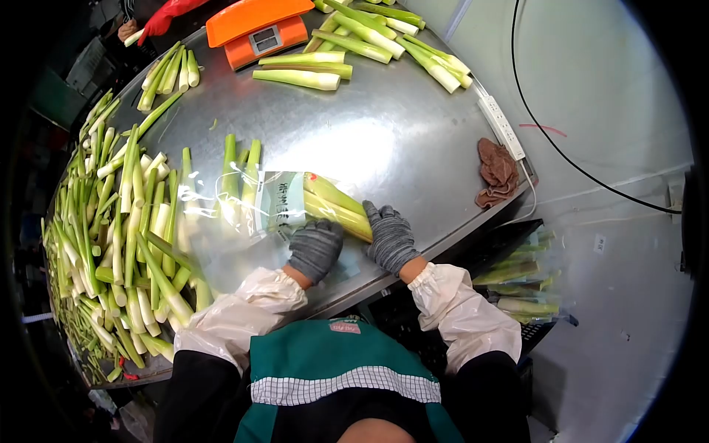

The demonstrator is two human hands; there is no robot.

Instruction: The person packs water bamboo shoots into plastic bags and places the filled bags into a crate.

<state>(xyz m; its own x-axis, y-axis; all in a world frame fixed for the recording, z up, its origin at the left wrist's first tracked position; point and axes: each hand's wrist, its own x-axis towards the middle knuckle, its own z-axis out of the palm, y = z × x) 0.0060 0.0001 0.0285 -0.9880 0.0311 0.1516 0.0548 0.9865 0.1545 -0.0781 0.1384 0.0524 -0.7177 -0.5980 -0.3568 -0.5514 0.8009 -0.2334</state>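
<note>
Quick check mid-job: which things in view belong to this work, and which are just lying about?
Seemingly part of the job: stalks at the right hand, clear bag, bagged stalks; probably the scale.

Seemingly just lying about: cloth, power strip.

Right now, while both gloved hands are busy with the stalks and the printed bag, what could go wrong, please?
The slanted stalks between the left hand and right hand might slip if the grip loosens. The clear plastic film overlaps neighbouring stalks in this view, so it could snag. The stalk heap reaches the left edge of the metal table; a knock might roll pieces off.
</note>
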